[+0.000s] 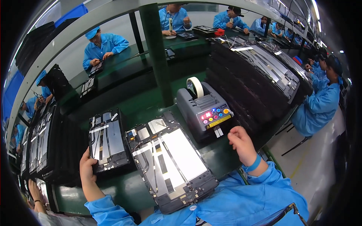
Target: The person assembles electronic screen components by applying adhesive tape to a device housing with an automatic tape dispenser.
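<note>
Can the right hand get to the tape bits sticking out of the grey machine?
Probably yes. The right hand hovers just beside the tape strips at the dispenser front, and nothing lies between them.

An electronics assembly factory: long green workbench (151, 105), rows of workers in blue coats and caps (102, 45), stacked black trays of open tablet chassis (260, 71), grey automatic tape dispenser (201, 109).

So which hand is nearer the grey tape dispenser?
Right. The right hand hovers just below the tape dispenser, by its protruding strips. The left hand grips a tray far off.
</note>
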